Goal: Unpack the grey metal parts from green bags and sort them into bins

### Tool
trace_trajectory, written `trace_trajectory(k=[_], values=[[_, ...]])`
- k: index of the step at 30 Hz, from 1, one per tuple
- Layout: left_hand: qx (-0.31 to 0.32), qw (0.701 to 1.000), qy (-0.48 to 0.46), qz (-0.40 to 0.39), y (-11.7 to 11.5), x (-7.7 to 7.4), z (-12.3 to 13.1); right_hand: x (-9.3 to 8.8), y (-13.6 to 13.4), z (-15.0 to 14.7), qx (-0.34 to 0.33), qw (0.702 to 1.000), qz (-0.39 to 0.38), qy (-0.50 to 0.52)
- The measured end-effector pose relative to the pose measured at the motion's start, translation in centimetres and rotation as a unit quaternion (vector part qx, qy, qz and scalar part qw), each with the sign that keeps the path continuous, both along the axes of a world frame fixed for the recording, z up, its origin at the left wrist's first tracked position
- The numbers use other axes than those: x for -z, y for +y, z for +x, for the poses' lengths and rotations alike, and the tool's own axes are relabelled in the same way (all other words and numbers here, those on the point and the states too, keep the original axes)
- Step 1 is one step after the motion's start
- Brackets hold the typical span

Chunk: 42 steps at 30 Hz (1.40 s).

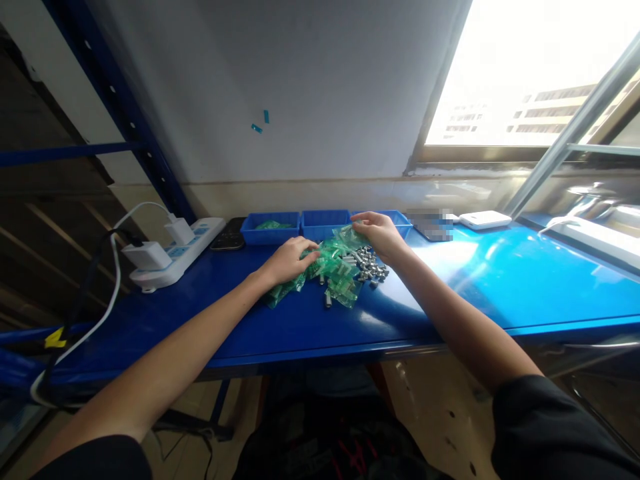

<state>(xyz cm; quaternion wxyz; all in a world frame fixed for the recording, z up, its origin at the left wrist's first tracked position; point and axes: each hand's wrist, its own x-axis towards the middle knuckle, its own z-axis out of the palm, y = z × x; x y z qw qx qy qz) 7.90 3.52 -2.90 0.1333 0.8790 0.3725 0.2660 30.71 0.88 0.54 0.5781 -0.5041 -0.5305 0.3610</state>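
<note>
A pile of small green plastic bags (336, 275) lies on the blue table (475, 287), with several small silver metal cylinders (369, 263) heaped at its right side. My left hand (289, 260) rests on the left part of the pile, fingers curled on a green bag. My right hand (379, 231) is over the pile's far right, fingers pinching a green bag (350, 237) just above the cylinders.
Three blue bins stand at the back: the left bin (270, 228) holds green bags, then the middle bin (325, 225) and the right bin (400, 220). A white power strip (175, 257) with plugged chargers lies at left, a dark phone (229, 235) beside it, a white box (485, 219) at right.
</note>
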Motion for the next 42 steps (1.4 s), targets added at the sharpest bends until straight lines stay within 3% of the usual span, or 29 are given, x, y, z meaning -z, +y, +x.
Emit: trace_trajectory(k=[7, 14, 22, 31, 36, 42], values=[[-0.013, 0.973, -0.207, -0.105, -1.6, -0.9, 1.6, 0.9, -1.0, -2.6, -0.101, 0.994, 0.028, 0.037], [-0.021, 0.93, -0.315, -0.187, -0.5, -0.5, 1.2, 0.5, -1.6, -3.1, -0.093, 0.995, -0.023, 0.011], [-0.029, 0.93, -0.317, -0.182, -0.9, -0.7, 1.4, 0.4, -1.5, -2.9, -0.064, 0.997, -0.033, -0.026], [-0.04, 0.918, -0.337, -0.204, -1.2, -1.3, 1.4, 0.4, -1.7, -3.2, -0.09, 0.993, -0.063, 0.049], [-0.027, 0.924, -0.33, -0.193, -1.6, -1.4, 1.7, 0.4, -1.8, -3.2, -0.086, 0.992, -0.048, 0.077], [-0.006, 0.949, -0.288, -0.128, -1.8, -1.2, 1.8, 0.5, -1.7, -3.3, -0.111, 0.988, -0.034, 0.097]])
